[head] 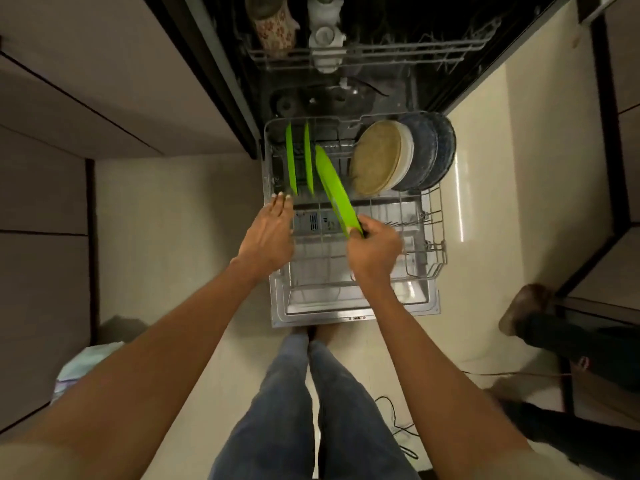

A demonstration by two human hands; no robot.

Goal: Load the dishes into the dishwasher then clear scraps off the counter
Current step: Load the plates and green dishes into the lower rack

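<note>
Blue jeans (304,403) are seen nearest, by the open dishwasher door (353,311). Over the pulled-out lower rack (431,244), a green plate (334,190) is gripped at its near edge by the right hand (374,251) (the plate is tilted). The left hand (268,233) is held flat, fingers straight. Two green plates (291,161) stand upright beyond, beside a tan plate (377,157) and dark plates (429,150). Cups (275,26) sit farthest, in the upper rack (360,55).
</note>
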